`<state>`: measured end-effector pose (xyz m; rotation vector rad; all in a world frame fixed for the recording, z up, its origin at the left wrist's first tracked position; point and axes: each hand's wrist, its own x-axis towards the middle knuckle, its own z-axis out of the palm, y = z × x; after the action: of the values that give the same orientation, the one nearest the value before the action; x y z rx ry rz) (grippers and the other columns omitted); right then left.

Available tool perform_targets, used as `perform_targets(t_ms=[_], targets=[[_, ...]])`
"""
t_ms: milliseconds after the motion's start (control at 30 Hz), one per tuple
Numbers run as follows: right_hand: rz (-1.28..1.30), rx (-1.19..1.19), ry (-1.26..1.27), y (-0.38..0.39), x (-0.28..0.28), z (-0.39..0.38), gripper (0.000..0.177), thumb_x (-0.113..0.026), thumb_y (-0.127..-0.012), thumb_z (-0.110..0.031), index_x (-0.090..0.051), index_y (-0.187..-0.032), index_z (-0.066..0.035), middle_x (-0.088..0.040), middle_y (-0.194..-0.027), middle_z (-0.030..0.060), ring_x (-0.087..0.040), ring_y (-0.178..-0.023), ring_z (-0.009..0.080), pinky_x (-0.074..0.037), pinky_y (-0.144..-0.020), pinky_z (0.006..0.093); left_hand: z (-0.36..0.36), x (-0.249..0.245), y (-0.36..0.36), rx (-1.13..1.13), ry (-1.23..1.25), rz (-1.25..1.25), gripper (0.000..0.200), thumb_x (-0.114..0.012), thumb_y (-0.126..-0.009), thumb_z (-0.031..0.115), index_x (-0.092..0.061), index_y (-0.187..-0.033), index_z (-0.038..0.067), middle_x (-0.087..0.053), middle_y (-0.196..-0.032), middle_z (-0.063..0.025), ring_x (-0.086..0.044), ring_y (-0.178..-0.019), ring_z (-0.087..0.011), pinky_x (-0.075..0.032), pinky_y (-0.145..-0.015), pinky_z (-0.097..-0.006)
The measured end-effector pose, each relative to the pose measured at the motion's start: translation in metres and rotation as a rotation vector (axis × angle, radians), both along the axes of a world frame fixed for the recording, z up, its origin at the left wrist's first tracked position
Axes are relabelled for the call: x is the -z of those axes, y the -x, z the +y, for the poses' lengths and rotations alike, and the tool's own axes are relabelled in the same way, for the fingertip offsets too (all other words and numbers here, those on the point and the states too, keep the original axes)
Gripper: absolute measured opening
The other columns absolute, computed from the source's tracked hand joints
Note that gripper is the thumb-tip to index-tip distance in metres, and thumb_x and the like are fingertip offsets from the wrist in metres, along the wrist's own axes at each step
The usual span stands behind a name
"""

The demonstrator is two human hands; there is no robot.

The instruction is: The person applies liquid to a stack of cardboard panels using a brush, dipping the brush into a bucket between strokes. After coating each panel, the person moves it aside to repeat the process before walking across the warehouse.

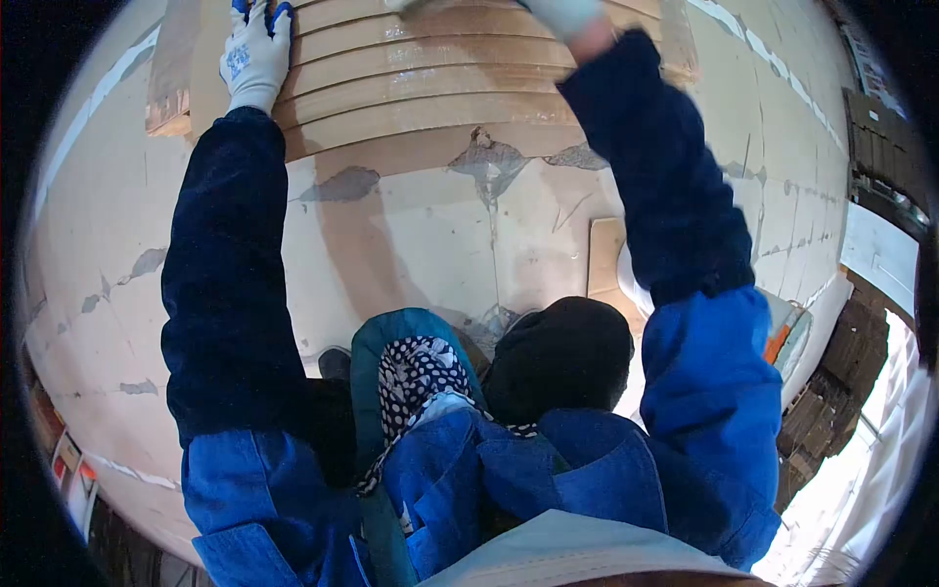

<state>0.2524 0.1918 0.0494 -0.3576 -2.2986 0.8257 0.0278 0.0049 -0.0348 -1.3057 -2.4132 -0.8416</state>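
Left hand (256, 61): gloved, fingers a bit apart and not curled round anything, laid at the left end of the ridged cardboard (430, 83). Right hand (570, 14): over the cardboard's far part, bare wrist showing betw. glove and sleeve (646, 127); its fingers are cut off by the top edge, so can't tell if they're spread, pressed together or pinching sth. The cardboard lies in front of the person, on or just above the floor (430, 225), its ridges running side to side, w/ shiny film (421, 59) across part of it. A pale thing (406, 5) sits at the top edge, too cropped to name.

To do this well, I'd say: left hand flat, weight on the palm, b/c fingertips alone would prob. let the ridges slip out of line. Right hand: light, even pressure along the ridges (digging in could dent an edge or lift the film). Square the left end w/ the palm, no shoving. Lean from the hips, arms nearly straight, both feet planted; mind the loose cardboard piece (603, 252) near the right elbow, and watch that the sleeve doesn't drag over the ridges.
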Motion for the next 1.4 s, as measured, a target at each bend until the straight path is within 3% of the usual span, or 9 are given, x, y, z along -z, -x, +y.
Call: perform_targets(t_ms=[33,100,167,267,700,733,1067,1100,1400], targets=[[-0.432,0.073,-0.033,-0.03,-0.012,-0.019,0.02,-0.065,-0.085,-0.025,-0.065,-0.084,-0.005,-0.066,-0.075,0.0059,-0.06,-0.064,0.0151,-0.047,-0.055,0.0309,-0.001,0.001,-0.001,0.005,-0.011,0.014,0.05,-0.053,-0.09,0.025,-0.043,-0.139,0.017,-0.038,-0.143,-0.0202,-0.056,-0.102,-0.0409,-0.047,-0.086,-0.0463],[-0.15,0.017,-0.259,-0.1,0.013,-0.057,0.009,-0.071,-0.079,-0.011,-0.069,-0.086,-0.006,-0.066,-0.075,0.0046,-0.058,-0.059,0.0141,-0.046,-0.054,0.0259,0.002,0.002,-0.006,-0.021,-0.024,0.067,0.05,-0.053,-0.09,0.025,-0.043,-0.138,0.016,-0.039,-0.142,-0.0203,-0.056,-0.102,-0.0407,-0.047,-0.086,-0.0464],[-0.208,0.095,0.115,-0.155,0.019,-0.104,0.015,-0.074,-0.073,-0.019,-0.067,-0.076,-0.006,-0.064,-0.072,0.0098,-0.062,-0.067,0.0282,-0.05,-0.062,0.0346,0.003,0.005,-0.004,-0.047,-0.036,0.121,0.05,-0.053,-0.09,0.025,-0.044,-0.138,0.016,-0.039,-0.142,-0.0203,-0.056,-0.102,-0.0405,-0.047,-0.086,-0.0465],[-0.34,0.08,0.399,-0.2,0.006,-0.124,0.01,-0.068,-0.079,-0.007,-0.069,-0.088,-0.003,-0.065,-0.076,0.0049,-0.061,-0.071,0.0161,-0.047,-0.063,0.0282,0.004,0.008,0.005,-0.067,0.078,-0.024,0.051,-0.044,-0.092,0.049,-0.042,-0.139,0.031,-0.036,-0.147,-0.0122,-0.051,-0.119,-0.0357,-0.043,-0.097,-0.0444],[-0.089,0.298,0.604,-0.11,0.003,-0.022,0.023,-0.065,-0.087,-0.029,-0.065,-0.084,-0.006,-0.056,-0.061,-0.0011,-0.051,-0.049,0.0139,-0.04,-0.046,0.0314,0.005,0.026,0.02,0.039,-0.033,0.027,0.053,-0.045,-0.09,0.051,-0.042,-0.139,0.032,-0.035,-0.148,-0.0106,-0.051,-0.119,-0.0355,-0.042,-0.098,-0.0433],[0.018,0.285,0.738,-0.144,0.012,-0.061,0.018,-0.059,-0.092,-0.019,-0.07,-0.098,-0.007,-0.062,-0.079,-0.0022,-0.047,-0.06,0.0083,-0.04,-0.056,0.0193,0.004,0.017,0.012,0.02,0.004,-0.011,0.051,-0.045,-0.092,0.046,-0.044,-0.139,0.026,-0.037,-0.146,-0.0136,-0.045,-0.126,-0.0331,-0.04,-0.1,-0.0419],[-0.005,0.458,0.321,-0.2,0.002,-0.17,0.013,-0.069,-0.081,-0.007,-0.068,-0.094,-0.005,-0.06,-0.078,0.0083,-0.059,-0.071,0.0197,-0.047,-0.065,0.0284,0.005,0.021,0.011,0.012,0.001,0.018,0.05,-0.045,-0.093,0.045,-0.044,-0.139,0.026,-0.038,-0.145,-0.0171,-0.045,-0.126,-0.0344,-0.039,-0.101,-0.0418],[0.048,0.454,-0.102,-0.187,0.007,-0.15,0.014,-0.069,-0.081,-0.005,-0.066,-0.095,-0.004,-0.061,-0.084,0.0091,-0.059,-0.072,0.0223,-0.048,-0.067,0.0293,0.006,0.02,0.014,0.027,-0.023,0.038,0.05,-0.046,-0.092,0.046,-0.045,-0.138,0.026,-0.037,-0.145,-0.0171,-0.047,-0.124,-0.0353,-0.041,-0.099,-0.0426],[-0.127,0.086,0.083,-0.128,0.033,-0.21,0.015,-0.069,-0.076,-0.012,-0.066,-0.091,-0.011,-0.063,-0.085,0.0086,-0.064,-0.076,0.0287,-0.051,-0.07,0.036,0.004,0.015,0.012,0.004,0.014,0.011,0.05,-0.048,-0.091,0.045,-0.045,-0.138,0.027,-0.038,-0.144,-0.0167,-0.05,-0.12,-0.0364,-0.043,-0.097,-0.044]])
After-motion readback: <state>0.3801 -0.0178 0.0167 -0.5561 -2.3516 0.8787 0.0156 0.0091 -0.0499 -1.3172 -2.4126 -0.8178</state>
